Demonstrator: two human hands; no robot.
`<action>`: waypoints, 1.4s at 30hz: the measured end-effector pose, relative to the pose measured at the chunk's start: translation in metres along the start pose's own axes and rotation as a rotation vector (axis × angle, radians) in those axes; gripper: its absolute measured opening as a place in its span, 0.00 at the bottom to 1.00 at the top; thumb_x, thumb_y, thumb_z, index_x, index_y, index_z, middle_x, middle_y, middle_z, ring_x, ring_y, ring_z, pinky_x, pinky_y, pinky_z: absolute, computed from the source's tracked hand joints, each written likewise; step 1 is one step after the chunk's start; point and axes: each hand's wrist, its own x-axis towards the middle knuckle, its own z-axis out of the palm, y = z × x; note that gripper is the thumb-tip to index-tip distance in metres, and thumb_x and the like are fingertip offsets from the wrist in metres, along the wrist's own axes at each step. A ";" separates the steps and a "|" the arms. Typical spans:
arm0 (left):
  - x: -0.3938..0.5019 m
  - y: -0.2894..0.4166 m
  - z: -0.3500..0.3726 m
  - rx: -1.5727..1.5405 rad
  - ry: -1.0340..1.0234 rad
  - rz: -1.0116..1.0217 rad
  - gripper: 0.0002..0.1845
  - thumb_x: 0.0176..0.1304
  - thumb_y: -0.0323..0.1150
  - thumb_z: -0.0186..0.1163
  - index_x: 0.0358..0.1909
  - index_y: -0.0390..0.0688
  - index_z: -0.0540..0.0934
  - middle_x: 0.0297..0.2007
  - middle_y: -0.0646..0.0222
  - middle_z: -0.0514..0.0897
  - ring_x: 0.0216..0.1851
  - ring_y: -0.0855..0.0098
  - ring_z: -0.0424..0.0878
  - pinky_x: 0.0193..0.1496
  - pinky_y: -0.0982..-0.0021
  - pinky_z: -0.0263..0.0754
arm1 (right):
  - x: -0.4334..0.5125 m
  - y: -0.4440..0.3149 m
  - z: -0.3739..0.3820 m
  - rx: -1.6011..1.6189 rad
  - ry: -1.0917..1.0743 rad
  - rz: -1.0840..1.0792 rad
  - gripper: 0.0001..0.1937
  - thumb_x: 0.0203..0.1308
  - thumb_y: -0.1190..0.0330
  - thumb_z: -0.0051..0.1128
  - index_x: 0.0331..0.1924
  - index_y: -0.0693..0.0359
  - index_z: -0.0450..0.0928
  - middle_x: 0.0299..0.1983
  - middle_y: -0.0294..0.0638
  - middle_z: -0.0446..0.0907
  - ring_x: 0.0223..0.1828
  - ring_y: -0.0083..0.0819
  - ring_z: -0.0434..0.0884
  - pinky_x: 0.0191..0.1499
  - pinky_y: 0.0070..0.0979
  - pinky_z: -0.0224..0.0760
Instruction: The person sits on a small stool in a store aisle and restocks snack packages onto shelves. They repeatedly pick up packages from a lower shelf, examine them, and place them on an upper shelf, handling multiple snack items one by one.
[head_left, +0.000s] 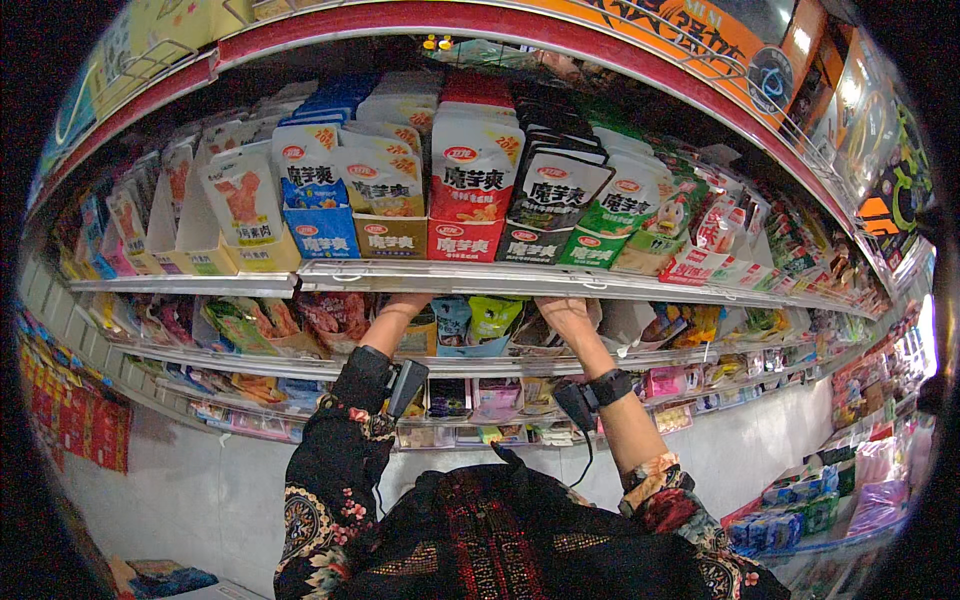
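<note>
Both my hands reach in under the front edge of a metal shop shelf (450, 279), and its edge hides the fingers. My left hand (409, 301) is near a blue display box (469, 347) on the shelf below; only its wrist side shows. On the other side of that box, my right hand (561, 307) reaches in beside a yellow-green snack pouch (491, 319). Whether either hand holds anything is hidden. Above them stand display boxes of snack pouches, among them a red one (465, 240), a blue one (324, 236) and a black one (536, 241).
A red-edged upper shelf (525, 16) curves overhead, with wire racks and an orange package (675, 37). More shelves of small packets lie lower down. Blue and green packs (787, 517) are at the lower right, and red packets (90, 424) hang at the left.
</note>
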 end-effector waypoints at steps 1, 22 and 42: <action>0.001 0.001 -0.001 0.008 0.000 -0.004 0.17 0.59 0.39 0.45 0.46 0.43 0.71 0.44 0.59 0.75 0.45 0.61 0.73 0.49 0.66 0.65 | 0.002 0.003 0.001 -0.395 0.016 -0.222 0.14 0.53 0.64 0.42 0.40 0.59 0.75 0.37 0.46 0.77 0.38 0.43 0.77 0.43 0.38 0.69; -0.028 -0.006 -0.003 -0.118 0.116 0.016 0.11 0.59 0.32 0.48 0.38 0.39 0.76 0.37 0.58 0.77 0.38 0.64 0.76 0.42 0.71 0.68 | -0.010 -0.018 -0.050 0.480 -0.263 0.192 0.10 0.57 0.70 0.44 0.38 0.67 0.73 0.39 0.51 0.75 0.44 0.45 0.74 0.48 0.31 0.67; -0.193 0.089 0.105 -0.235 0.116 0.487 0.10 0.54 0.23 0.51 0.39 0.33 0.75 0.42 0.55 0.76 0.44 0.57 0.75 0.47 0.67 0.69 | -0.105 -0.011 -0.079 0.318 -0.022 -0.151 0.18 0.41 0.78 0.49 0.42 0.70 0.70 0.48 0.54 0.68 0.51 0.49 0.69 0.52 0.34 0.64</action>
